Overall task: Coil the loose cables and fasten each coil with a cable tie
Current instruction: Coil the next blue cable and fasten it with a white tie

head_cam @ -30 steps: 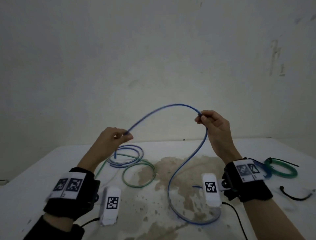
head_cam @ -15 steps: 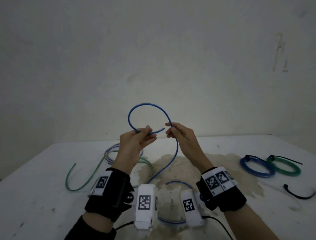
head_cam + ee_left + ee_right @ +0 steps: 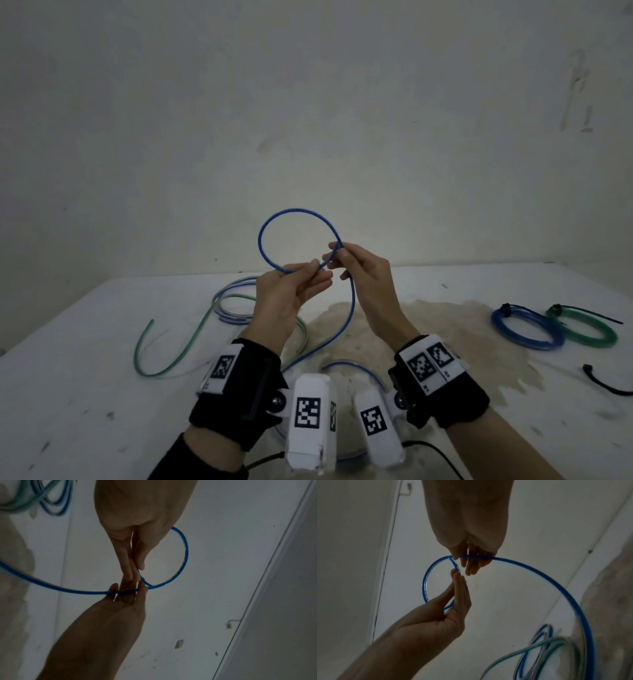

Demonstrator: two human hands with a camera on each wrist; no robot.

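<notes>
1. The blue cable [image 3: 297, 215] is held up in the air above the tabletop [image 3: 85, 394], with one round loop already formed. Lifting it like that probably lets the loop hang free instead of dragging on the surface.
2. The loop's lower edge is pinched by the left hand [image 3: 286, 301] between thumb and nearly straight fingers [image 3: 459, 588], so the loop's size is kept fixed, from the look of it.
3. The crossing point, where the cable passes over itself, is gripped by the right hand [image 3: 368, 284], its fingers [image 3: 471, 565] curled over the strand. That's likely where the next turn gets fed in.
4. The rest of the cable is left trailing down from the right hand to the tabletop, so plenty is still uncoiled. Early in this coil, it seems.
5. A blue coil [image 3: 525, 329] and a green coil [image 3: 582, 329], each already cinched with a tie, are set aside at the right, touching or nearly so, presumably parked out of the way as done.
6. A spare black cable tie [image 3: 606, 380] is lying near them, within reach for when this coil is finished.
7. A loose green cable [image 3: 171, 349] and another bluish one [image 3: 233, 308] are still tangled together on the left, so more work is waiting.
</notes>
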